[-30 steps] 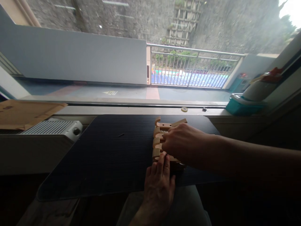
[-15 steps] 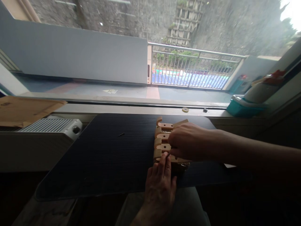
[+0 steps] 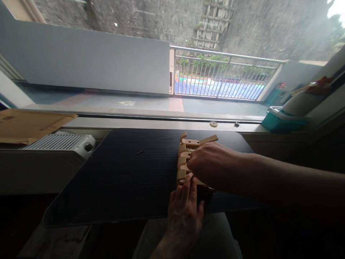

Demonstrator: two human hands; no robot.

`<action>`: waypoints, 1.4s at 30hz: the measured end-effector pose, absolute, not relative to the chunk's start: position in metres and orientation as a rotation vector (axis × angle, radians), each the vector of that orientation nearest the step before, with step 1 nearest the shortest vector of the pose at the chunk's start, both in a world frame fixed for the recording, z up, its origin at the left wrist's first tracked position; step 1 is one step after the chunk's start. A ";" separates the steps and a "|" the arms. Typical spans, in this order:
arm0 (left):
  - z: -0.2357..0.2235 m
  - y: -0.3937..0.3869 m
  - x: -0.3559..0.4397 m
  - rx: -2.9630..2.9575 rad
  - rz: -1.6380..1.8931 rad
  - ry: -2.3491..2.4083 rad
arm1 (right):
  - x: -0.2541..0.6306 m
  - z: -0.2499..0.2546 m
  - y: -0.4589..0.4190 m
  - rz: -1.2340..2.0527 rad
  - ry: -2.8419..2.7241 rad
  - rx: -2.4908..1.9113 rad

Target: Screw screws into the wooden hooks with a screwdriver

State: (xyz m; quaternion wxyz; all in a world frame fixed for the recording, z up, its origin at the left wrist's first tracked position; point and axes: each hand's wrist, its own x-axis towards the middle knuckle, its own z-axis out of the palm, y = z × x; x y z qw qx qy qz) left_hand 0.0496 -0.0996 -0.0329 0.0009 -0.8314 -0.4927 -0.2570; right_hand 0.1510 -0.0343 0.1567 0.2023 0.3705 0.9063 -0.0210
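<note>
A pale wooden rack of several curved hooks, with dark holes in its pieces, lies on the dark table. My left hand grips its near end, fingers stretched forward over the wood. A tiny dark object shows at the left fingertips, too small to name. My right hand is closed in a fist over the middle of the rack, covering much of it. Whatever sits inside that fist is hidden. One wooden arm angles out at the far end, beyond the right hand.
On the tabletop to the left lies a thin dark sliver. A yellowish ring and a small black item rest on the windowsill. At right stands a teal box; at left, cardboard above a white radiator.
My right fist has shifted slightly left and lower over the rack, uncovering more of the angled arm. My left hand stays at the near end. The view has moved slightly.
</note>
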 end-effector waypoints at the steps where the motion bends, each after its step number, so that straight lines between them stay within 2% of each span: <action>1: -0.033 -0.099 0.050 -2.604 -0.813 -1.538 | 0.153 0.155 -0.034 -0.032 2.520 1.074; 6: -0.031 -0.098 0.050 -2.599 -0.825 -1.526 | 0.158 0.158 -0.032 0.072 2.516 1.195; 12: -0.031 -0.099 0.050 -2.587 -0.815 -1.555 | 0.148 0.173 -0.039 -0.049 2.483 1.056; 19: -0.033 -0.099 0.050 -2.577 -0.816 -1.534 | 0.151 0.158 -0.038 -0.034 2.560 1.022; 24: -0.034 -0.097 0.049 -2.566 -0.881 -1.465 | 0.160 0.152 -0.034 0.022 2.590 1.169; 33: -0.032 -0.098 0.049 -2.577 -0.839 -1.478 | 0.159 0.178 -0.033 -0.027 2.485 1.128; 42: -0.031 -0.098 0.049 -2.582 -0.821 -1.523 | 0.159 0.154 -0.034 -0.071 2.646 1.013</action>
